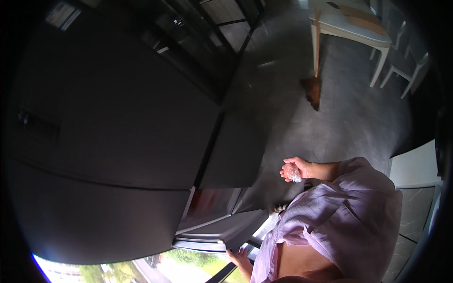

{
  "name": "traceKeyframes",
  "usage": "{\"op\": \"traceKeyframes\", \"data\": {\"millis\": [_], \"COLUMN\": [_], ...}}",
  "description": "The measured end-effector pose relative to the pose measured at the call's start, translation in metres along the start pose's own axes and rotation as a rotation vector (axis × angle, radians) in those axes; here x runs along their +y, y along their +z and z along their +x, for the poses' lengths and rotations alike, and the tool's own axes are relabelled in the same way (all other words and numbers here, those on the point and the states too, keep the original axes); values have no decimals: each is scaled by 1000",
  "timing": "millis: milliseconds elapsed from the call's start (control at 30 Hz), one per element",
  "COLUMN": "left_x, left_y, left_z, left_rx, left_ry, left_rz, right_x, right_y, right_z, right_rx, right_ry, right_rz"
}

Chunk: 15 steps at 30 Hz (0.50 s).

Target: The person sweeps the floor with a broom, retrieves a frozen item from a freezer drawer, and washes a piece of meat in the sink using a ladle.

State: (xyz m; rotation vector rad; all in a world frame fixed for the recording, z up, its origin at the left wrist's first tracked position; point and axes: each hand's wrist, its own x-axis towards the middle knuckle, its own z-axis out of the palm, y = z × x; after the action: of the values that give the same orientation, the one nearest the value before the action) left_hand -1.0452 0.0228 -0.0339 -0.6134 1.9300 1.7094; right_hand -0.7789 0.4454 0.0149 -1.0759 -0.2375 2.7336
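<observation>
My right hand (296,169) holds a small reddish-pink lump wrapped in clear plastic (292,172); what is inside cannot be made out for certain. Below and to its left, the fingers of my left hand (240,260) touch the end of an open refrigerator door (244,228). Whether they grip it is unclear. Beside that door, part of a lit compartment (216,203) shows, with a blurred red patch inside. The large dark refrigerator front (116,116) fills the left side. Both my arms come from a lilac shirt.
A broom (312,90) leans against a white table (354,32) bearing brown cardboard (362,17). White chairs (410,70) stand beside the table. Dark shelving or framing is at the top, a white-topped cabinet (414,166) at the right, and a bright window (184,267) at the bottom.
</observation>
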Motion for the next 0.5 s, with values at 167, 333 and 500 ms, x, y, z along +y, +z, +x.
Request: {"op": "traceKeyframes", "data": {"millis": [167, 333, 500], "left_x": [24, 49, 72], "left_y": [91, 154, 187], "left_z": [73, 152, 241], "left_rx": [-672, -661, -464], "left_ry": [-194, -169, -301], "left_rz": [-493, -529, -837], "right_x": [18, 34, 47], "right_y": [-10, -19, -34], "right_z": [14, 28, 52], "right_rx": [-89, -198, -316], "right_ry": [-210, -425, -619], "right_rz": [174, 340, 363]}}
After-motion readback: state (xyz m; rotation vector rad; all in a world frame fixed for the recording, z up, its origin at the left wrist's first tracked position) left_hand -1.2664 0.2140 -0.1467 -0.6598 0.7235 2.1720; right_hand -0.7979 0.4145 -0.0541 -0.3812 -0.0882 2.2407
